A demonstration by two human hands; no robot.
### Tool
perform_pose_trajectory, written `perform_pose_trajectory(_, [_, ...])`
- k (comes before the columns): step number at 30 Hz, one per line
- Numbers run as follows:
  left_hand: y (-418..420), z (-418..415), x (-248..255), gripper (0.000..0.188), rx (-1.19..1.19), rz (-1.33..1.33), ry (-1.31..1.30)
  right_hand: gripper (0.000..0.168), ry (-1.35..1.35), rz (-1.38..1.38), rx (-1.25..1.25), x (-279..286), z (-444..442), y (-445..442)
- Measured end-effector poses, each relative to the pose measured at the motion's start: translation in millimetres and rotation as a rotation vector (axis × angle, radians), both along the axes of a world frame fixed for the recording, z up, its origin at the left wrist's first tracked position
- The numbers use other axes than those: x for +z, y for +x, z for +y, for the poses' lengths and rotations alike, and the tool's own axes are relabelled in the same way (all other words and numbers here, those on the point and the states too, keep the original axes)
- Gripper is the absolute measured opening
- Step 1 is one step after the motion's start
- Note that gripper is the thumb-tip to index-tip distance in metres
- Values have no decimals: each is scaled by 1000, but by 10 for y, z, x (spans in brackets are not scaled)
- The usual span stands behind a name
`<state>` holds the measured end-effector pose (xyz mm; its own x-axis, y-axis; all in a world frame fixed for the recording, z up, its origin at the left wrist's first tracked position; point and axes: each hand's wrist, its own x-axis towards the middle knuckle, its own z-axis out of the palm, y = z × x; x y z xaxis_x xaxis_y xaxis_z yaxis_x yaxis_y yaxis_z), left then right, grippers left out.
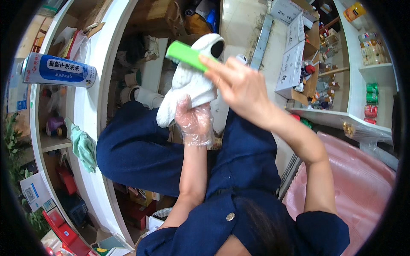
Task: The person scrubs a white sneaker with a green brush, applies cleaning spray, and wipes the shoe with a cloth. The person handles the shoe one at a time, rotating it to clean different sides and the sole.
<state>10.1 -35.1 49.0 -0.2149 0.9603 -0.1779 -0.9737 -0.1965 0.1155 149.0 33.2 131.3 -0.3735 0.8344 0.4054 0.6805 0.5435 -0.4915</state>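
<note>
A white shoe (195, 81) is held up above my lap, with its dark opening at the upper right. My left hand (195, 120), in a clear plastic glove, grips the shoe from its lower end. Bare and slightly blurred, my right hand (241, 86) holds a green-backed brush (185, 55) by its near end. The brush lies across the upper part of the shoe, its pale bristles showing along the lower edge at the far end. Where the bristles meet the shoe is partly hidden.
A blue and white spray can (59, 70) and a green cloth (81, 145) are on the white counter (102, 80) at left. Another white shoe (148, 97) is beyond my knee. Cardboard boxes (293, 54) and shelves with bottles stand right, near a pink padded seat (355, 185).
</note>
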Motion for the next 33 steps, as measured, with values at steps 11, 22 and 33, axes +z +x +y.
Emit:
perform_pose_trajectory(11, [-12,13,-87,64,40,147,-26,36,-148,152,-53,49,188,125])
perform_pose_trajectory(22, [-31,44,-18,71,40,5,-56,34,-152,130,-5,9,98,183])
perform_pose_trajectory(33, [-13,14,92,68,80,173,-21,34,-188,315,-22,39,100,196])
